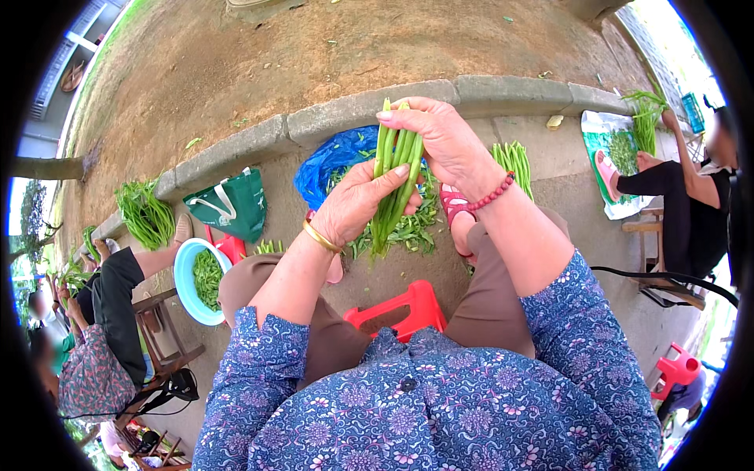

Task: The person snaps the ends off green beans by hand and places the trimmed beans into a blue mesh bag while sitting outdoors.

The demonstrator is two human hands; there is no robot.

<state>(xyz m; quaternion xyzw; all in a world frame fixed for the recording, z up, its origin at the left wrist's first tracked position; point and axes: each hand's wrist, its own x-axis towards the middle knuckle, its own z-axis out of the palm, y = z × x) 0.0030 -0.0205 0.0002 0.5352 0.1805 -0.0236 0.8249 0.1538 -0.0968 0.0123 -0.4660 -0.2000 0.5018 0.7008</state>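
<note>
My left hand [365, 197], with a gold-coloured bangle at the wrist, is closed around a small bundle of green leaf-vegetable stems [393, 171]. My right hand [439, 132], wearing a red bead bracelet, holds the same bundle near its upper, cut-looking ends, thumb and fingers at the tips. The bundle's thinner ends point down towards me. Beneath my hands, loose green leaves [415, 235] lie on the pavement and partly on a blue plastic bag [336, 159]. More stems [513, 165] lie beyond my right wrist.
A light-blue basin [184, 282] of leaves, a green bag [235, 203] and a heap of leafy stems [147, 215] stand left. A stone kerb [371, 106] runs ahead. A red plastic stool [421, 306] is between my knees. People sit at both sides with vegetables.
</note>
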